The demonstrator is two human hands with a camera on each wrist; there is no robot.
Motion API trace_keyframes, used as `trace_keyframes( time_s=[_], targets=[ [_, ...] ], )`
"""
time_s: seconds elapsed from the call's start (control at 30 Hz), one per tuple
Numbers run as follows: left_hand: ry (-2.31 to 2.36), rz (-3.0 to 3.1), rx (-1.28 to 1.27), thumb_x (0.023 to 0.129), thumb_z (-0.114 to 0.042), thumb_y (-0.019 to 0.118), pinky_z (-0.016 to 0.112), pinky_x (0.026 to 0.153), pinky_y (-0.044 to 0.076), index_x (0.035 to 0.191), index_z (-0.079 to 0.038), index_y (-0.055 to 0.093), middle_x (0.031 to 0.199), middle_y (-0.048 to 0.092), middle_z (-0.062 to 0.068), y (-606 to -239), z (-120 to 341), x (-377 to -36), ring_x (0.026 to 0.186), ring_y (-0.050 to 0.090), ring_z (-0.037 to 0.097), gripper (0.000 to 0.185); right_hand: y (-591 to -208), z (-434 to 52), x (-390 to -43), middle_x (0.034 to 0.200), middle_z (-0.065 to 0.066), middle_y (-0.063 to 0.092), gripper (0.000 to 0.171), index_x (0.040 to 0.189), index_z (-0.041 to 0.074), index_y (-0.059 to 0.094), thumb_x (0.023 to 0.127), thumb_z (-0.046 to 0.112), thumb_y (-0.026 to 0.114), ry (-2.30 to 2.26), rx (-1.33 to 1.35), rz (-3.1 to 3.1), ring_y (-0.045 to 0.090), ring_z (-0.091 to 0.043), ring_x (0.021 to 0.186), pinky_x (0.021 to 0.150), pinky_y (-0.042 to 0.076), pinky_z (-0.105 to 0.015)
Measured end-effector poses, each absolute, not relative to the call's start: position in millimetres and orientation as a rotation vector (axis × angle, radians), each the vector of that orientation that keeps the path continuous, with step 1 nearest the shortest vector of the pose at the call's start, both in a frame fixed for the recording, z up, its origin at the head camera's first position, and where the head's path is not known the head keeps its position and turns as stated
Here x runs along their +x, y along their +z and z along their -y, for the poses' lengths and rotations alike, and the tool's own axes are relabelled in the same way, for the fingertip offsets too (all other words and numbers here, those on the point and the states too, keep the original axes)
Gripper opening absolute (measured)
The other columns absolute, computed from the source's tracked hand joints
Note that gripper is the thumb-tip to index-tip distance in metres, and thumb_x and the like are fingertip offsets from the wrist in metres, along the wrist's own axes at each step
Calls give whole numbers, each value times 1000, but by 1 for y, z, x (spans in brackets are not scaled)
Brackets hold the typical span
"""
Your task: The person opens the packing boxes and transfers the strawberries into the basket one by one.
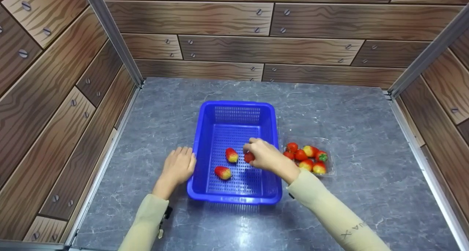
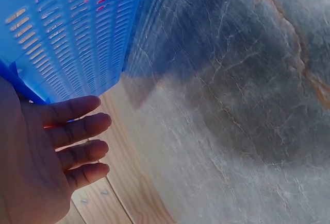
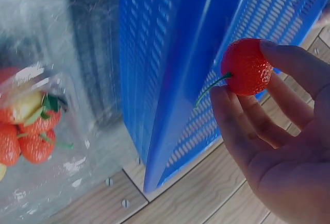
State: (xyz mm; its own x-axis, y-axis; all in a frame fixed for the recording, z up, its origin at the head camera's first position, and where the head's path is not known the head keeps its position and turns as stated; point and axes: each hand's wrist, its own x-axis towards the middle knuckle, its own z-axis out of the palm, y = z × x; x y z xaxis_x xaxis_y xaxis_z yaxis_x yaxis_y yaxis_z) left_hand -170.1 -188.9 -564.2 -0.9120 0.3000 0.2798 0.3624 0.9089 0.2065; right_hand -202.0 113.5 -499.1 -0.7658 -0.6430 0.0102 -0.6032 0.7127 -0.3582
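Observation:
My right hand (image 1: pixel 264 155) is over the inside of a blue plastic basket (image 1: pixel 234 199). Thumb and fingers pinch a small round red fruit (image 3: pixel 247 67) with dimpled skin and a thin green stem. Two red-and-yellow fruits, an upper one (image 1: pixel 231 155) and a lower one (image 1: pixel 222 173), lie on the basket's slotted floor. At the basket's left side, my left hand (image 1: pixel 178 165) lies against the rim; the left wrist view shows its fingers (image 2: pixel 85 126) extended and holding nothing, beside the perforated wall (image 2: pixel 77 33).
Right of the basket, a clear plastic box (image 1: pixel 331 166) holds several red and red-and-yellow fruits (image 1: pixel 301 155), some with green stems or leaves. Everything stands on a grey marbled table (image 1: pixel 154 119). Wood-patterned panels (image 1: pixel 220 20) enclose the back and sides.

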Motion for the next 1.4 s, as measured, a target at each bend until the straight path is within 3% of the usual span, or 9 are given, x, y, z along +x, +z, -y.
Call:
trace_keyframes(
  time_s=[0.8,1.0,1.23,1.4],
  targets=[
    [-369,2866,-495,101,-19,41,52,80,47,101,4,63,98,64,20,-565,189,-171,92,59,40,31,-555,-102,-175,78,-9,57,20,77,4,60,70,-3,78,-380,-1205,-2718,58,-27,68,62,54,-40],
    [-371,2832,-509,99,-17,41,51,75,46,95,3,61,92,64,20,-566,189,-171,88,59,41,29,-557,-102,-175,74,-6,53,22,72,6,57,70,-1,77,-374,-1191,-2723,55,-25,65,60,52,-39],
    [-368,2855,-492,100,-18,41,52,79,47,98,4,61,97,64,21,-565,189,-172,92,59,41,29,-555,-101,-176,75,-6,55,20,74,6,59,70,0,78,-375,-1184,-2712,57,-25,66,61,53,-38],
    [-361,2868,-483,100,-17,44,52,80,47,98,4,61,98,64,21,-565,189,-171,93,59,41,28,-548,-100,-178,83,-10,61,22,85,4,67,68,2,80,-376,-1153,-2702,62,-28,73,65,56,-41]
  ],
)
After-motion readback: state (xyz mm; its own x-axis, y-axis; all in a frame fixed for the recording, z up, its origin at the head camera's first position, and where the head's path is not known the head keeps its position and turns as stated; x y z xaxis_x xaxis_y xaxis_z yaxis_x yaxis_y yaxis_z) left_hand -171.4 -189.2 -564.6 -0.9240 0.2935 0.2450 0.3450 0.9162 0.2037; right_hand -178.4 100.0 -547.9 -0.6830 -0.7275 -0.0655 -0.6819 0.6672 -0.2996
